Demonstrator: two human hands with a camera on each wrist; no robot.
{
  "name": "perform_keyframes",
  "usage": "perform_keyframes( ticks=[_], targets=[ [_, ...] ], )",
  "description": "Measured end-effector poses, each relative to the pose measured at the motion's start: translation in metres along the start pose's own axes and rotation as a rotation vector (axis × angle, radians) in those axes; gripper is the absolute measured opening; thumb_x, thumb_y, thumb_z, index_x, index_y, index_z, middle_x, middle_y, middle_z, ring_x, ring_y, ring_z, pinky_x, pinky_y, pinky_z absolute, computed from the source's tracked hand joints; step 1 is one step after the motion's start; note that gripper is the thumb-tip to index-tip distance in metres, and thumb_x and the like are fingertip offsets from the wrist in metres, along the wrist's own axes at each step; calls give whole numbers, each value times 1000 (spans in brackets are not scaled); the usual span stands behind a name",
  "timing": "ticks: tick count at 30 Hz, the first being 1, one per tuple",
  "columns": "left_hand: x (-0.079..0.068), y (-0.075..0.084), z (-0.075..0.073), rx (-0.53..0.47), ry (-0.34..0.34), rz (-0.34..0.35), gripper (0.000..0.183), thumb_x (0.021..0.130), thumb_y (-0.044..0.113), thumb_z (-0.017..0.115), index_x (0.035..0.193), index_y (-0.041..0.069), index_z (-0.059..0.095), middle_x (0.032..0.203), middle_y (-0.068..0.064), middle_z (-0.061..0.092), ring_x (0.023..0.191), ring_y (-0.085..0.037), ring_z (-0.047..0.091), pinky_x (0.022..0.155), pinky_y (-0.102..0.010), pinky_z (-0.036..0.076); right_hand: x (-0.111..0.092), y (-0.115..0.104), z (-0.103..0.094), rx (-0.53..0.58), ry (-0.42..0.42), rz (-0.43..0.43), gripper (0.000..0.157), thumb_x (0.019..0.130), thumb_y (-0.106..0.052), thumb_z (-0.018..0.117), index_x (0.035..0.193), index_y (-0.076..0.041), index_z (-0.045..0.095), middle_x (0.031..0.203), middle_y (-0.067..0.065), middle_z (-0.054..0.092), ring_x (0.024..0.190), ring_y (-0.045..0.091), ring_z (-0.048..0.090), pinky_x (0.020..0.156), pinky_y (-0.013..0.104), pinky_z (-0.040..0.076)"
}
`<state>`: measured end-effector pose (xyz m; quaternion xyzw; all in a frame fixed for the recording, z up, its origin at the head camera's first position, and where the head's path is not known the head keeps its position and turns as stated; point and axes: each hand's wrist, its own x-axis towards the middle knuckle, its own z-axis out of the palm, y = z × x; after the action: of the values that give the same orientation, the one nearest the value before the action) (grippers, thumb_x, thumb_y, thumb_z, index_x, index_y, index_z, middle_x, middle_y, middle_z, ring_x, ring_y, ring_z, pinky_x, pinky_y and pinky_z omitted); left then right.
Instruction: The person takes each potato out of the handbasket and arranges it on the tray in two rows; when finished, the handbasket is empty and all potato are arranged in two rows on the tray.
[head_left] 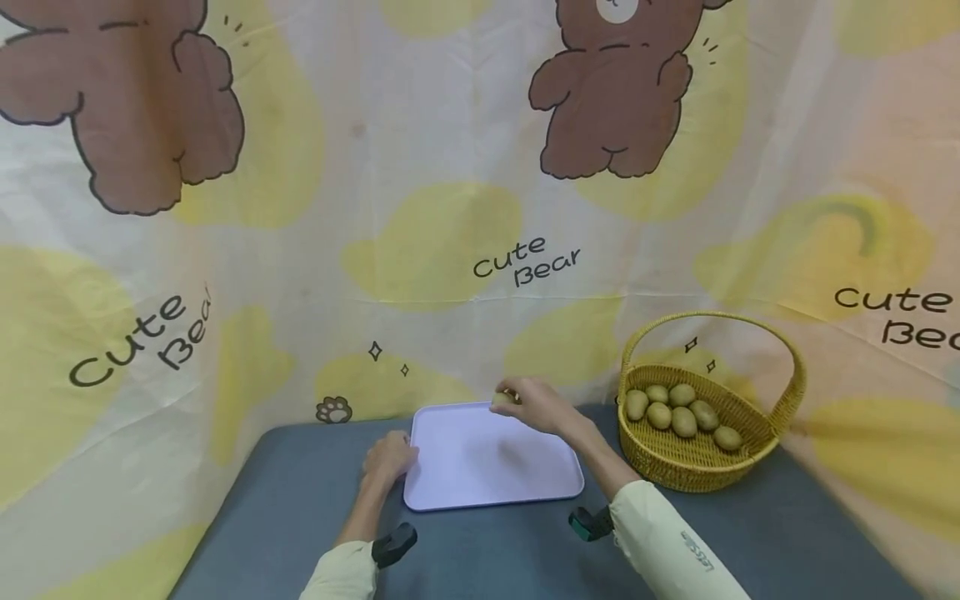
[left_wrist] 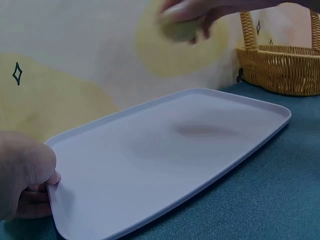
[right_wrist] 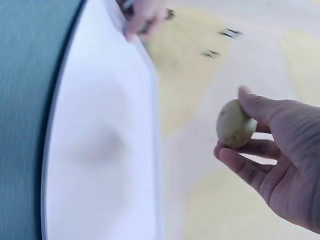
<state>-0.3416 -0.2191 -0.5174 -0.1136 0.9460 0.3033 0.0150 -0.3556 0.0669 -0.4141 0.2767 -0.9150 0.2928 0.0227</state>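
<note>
My right hand pinches a small pale potato between thumb and fingertips, raised above the far side of the lilac tray. The right wrist view shows it clear of the tray, with a soft shadow below on the tray's surface. At the tray's left edge, my left hand grips the rim; in the left wrist view its thumb lies at the rim and the other fingers are curled beside the edge, partly hidden. No potato lies on the tray.
A yellow wicker basket with a tall handle stands right of the tray, holding several potatoes. The dark blue-grey table meets a bear-print cloth hanging right behind it.
</note>
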Motion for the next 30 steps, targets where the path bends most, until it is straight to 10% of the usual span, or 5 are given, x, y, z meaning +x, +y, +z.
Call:
perform_keyframes(
  ticks=[10,19,30],
  targets=[
    [-1,-6,1,19,7,-24,26,96,17,59,72,12,50,65,-3,49,60,-18,47,58,-31,32,69,-24,77,29,-45,-87,33,93,-13,77,122,4,71,122,19,74,108,29,69,98,45,55],
    [-1,-1,4,6,15,-23,27,95,18,61,70,14,50,63,-2,50,58,-17,48,57,-32,33,85,-26,112,19,71,27,32,86,-11,84,114,1,76,119,15,77,105,29,70,94,44,56],
    [-1,0,5,4,57,0,32,93,18,63,66,16,45,59,2,45,54,-15,43,53,-31,28,102,-32,137,-9,126,-78,18,90,1,74,107,6,73,106,18,76,95,29,71,87,40,58]
  ],
)
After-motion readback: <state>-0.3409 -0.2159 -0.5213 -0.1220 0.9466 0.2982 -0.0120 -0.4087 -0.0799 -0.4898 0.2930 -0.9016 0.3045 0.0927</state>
